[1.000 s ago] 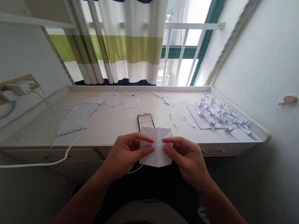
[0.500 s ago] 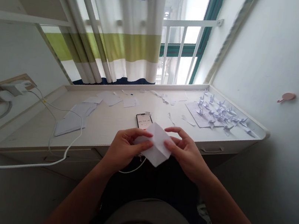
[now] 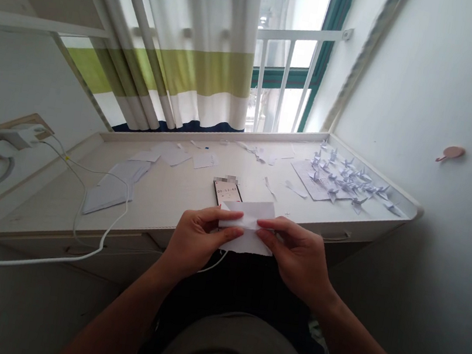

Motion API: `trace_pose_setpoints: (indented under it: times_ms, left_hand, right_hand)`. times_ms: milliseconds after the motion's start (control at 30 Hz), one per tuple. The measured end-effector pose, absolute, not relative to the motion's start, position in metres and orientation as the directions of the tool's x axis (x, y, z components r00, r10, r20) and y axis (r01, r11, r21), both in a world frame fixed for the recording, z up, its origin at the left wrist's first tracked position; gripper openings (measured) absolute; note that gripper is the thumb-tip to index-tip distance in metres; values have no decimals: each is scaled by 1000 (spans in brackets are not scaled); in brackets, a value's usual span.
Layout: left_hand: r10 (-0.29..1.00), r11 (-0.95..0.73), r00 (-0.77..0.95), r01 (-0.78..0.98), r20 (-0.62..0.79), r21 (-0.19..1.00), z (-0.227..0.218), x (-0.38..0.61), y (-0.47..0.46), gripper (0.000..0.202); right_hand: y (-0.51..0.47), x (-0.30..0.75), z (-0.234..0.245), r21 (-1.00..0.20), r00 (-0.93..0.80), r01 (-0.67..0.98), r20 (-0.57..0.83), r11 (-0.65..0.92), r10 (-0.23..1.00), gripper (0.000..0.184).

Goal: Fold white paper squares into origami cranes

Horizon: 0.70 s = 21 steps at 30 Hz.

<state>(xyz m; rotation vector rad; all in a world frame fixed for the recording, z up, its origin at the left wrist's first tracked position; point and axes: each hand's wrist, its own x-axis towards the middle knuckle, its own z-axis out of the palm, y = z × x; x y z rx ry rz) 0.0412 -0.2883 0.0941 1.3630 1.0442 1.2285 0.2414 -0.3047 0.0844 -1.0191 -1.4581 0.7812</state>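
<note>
Above the desk (image 3: 161, 201), left hand (image 3: 202, 240) and right hand (image 3: 297, 260) pinch folded paper (image 3: 248, 208).

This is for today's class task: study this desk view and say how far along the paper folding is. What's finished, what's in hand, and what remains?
Much looks done: a crowd of folded paper cranes stands at the right end of the desk. In hand, the left hand and right hand pinch a creased white sheet, not yet crane-shaped. Remaining: a pile of white paper lies to the left, apparently unfolded.
</note>
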Motion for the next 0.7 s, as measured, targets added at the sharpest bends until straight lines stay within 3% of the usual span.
trace_pose_setpoints:
  times_ms: [300,467,700]
  left_hand:
    - [983,-169,68,-9,169,986,87,39,-288,19]
    - [977,-171,124,-9,171,985,86,38,-291,19]
    - [964,-250,114,75,240,965,87,36,-292,13]
  right_hand:
    - [-302,235,81,-897,-5,160,417,413,909,12]
    - [-303,234,80,-888,-42,150,433,434,900,11]
    - [-304,234,79,-869,-16,170,469,464,883,6]
